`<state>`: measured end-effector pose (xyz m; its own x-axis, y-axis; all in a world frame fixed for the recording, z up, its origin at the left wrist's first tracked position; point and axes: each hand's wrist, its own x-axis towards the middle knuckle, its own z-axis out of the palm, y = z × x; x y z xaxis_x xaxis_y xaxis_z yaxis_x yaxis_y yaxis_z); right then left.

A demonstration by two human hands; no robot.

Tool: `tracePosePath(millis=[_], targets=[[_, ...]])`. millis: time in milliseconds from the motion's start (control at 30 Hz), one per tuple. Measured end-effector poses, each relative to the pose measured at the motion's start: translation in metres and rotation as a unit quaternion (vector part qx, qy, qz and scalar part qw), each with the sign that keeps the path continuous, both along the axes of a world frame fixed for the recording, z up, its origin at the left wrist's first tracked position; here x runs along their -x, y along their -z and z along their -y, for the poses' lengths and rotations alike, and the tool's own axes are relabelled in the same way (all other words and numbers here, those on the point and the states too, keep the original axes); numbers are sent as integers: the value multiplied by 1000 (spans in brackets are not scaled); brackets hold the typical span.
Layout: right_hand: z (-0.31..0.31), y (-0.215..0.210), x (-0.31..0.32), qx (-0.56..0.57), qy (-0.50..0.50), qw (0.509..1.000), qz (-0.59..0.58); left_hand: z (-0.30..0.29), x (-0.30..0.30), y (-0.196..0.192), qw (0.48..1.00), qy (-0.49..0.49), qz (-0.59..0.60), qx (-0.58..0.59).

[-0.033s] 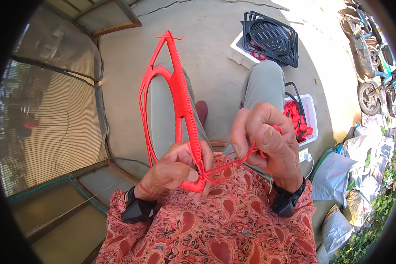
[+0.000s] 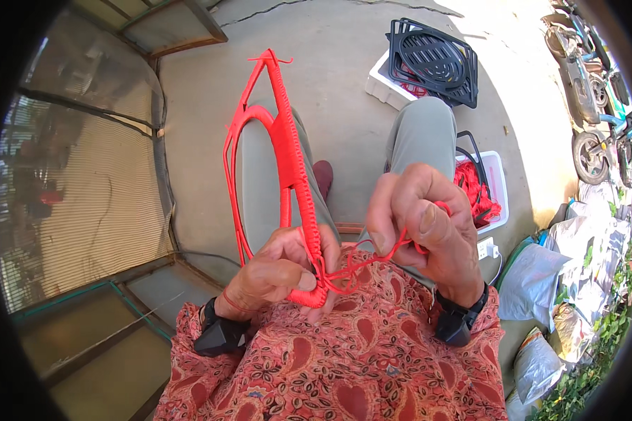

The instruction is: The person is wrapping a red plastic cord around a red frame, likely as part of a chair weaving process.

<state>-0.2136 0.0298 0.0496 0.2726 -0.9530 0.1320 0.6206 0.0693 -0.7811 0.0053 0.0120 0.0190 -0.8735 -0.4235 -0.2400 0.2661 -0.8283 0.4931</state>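
Note:
A square frame wound in red cord (image 2: 286, 151) leans over my left leg, with a round red ring inside it. Its near corner sits in my left hand (image 2: 274, 272), the thumb pressed along the top and the fingers curled beneath. From that corner, loose strands of red cord (image 2: 361, 264) run across to my right hand (image 2: 428, 228). There the thumb and fingers are closed on the cord, and part of it is bunched inside the palm. A short cord end sticks out at the frame's far corner.
Dark slatted frames (image 2: 435, 59) lie on a white foam box (image 2: 385, 85) beyond my right knee. Beside that leg, a white bin (image 2: 498, 186) holds red cord (image 2: 474, 191). Filled bags (image 2: 530, 277) and parked two-wheelers (image 2: 590, 158) line the right; a plastic-covered panel (image 2: 95, 203) stands left.

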Motion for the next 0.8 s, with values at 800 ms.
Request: tracePosePath(millis=[800], targets=[[1,3,-11,12,37,999,21,-3,-4,0,1000,8,25,11]])
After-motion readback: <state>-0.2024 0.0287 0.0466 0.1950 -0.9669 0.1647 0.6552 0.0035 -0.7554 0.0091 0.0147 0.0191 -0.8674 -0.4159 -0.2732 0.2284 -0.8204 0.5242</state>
